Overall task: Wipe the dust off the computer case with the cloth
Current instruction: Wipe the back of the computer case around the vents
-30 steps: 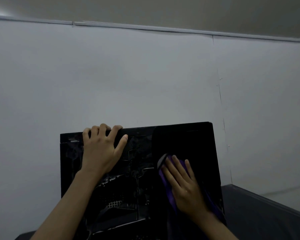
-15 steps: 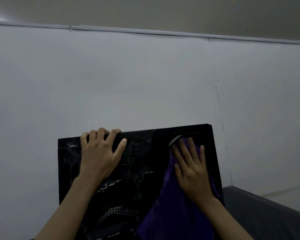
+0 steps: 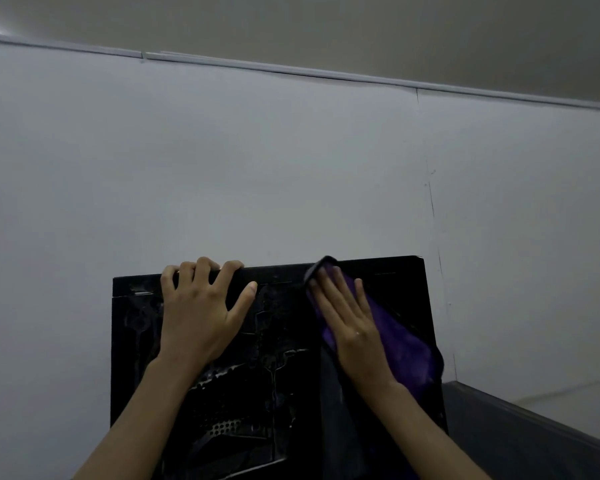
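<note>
Cloth, purple, is lying flat under the right hand, fingers straight and pressing it near the top edge of the upright computer case, while the left hand is gripping that edge; wiping wants even pressure and overlapping passes.

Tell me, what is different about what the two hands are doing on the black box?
The left hand curls its fingers over the top edge of the computer case; the right hand lies flat with straight fingers. The left hand touches the case bare; the right hand presses a purple cloth against it. Both are near the top of the case.
</note>
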